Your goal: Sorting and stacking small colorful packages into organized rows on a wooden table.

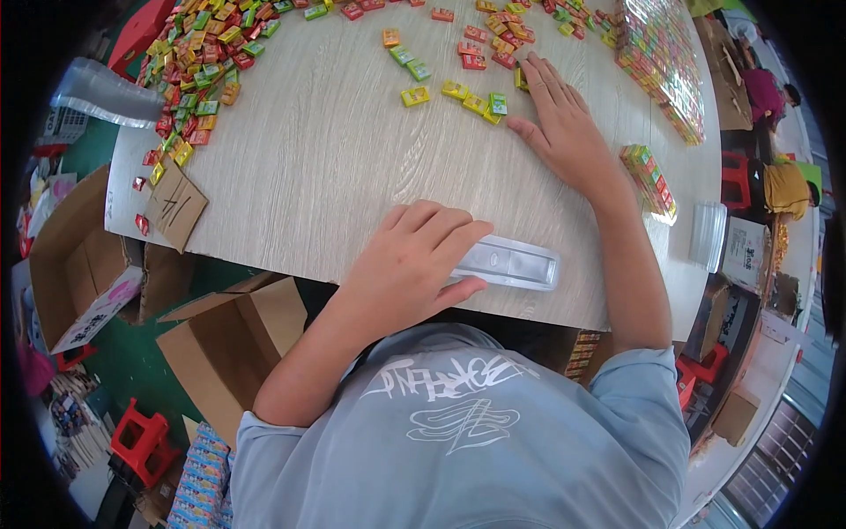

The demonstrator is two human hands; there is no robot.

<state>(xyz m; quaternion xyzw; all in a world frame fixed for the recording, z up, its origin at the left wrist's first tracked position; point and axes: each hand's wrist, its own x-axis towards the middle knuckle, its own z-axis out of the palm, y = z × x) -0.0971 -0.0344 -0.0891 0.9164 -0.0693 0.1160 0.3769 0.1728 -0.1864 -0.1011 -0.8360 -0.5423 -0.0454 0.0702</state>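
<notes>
Near the front edge of the table, a clear plastic tray (511,263), long and narrow, lies with its hollow side up. My left hand (410,260) grips its left end, thumb on the near side and fingers over the far side. Further out to the right, my right hand (557,123) rests flat with fingers stretched. Its fingertips touch a small yellow box (521,79), partly hidden under them. Just left of that hand lie a green box (498,104) and a short row of yellow boxes (465,95). Red boxes (473,62) sit beyond the fingertips.
A heap of small coloured boxes (198,66) covers the far left. Wrapped packs (661,66) are stacked at the far right, with one filled pack (649,181) nearer. Empty clear trays (708,236) stand at the right edge. Cardboard boxes (233,348) stand below the table's left edge.
</notes>
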